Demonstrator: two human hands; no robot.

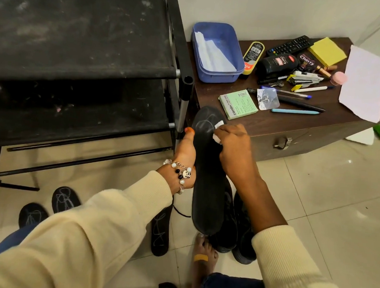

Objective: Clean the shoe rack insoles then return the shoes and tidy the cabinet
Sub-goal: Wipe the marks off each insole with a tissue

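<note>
A long black insole (206,188) stands nearly upright in mid-air in front of me, with white chalk marks near its top. My left hand (185,156) grips its left edge, wrist wearing a bead bracelet. My right hand (232,150) pinches a small white wipe (218,125) against the marked upper part. Three more marked black insoles lie on the floor: one (65,199), another (33,215), and a third (161,228). A pair of black shoes (241,230) stands behind the held insole. The black shoe rack (79,50) at left has dusty fabric shelves with no shoes on them.
A brown low cabinet (295,131) at right carries a blue tub (218,52) with white tissues, shoe polish, a remote, yellow sticky notes, pens, a green box and a sheet of paper. My bare foot (203,254) rests on the tiled floor.
</note>
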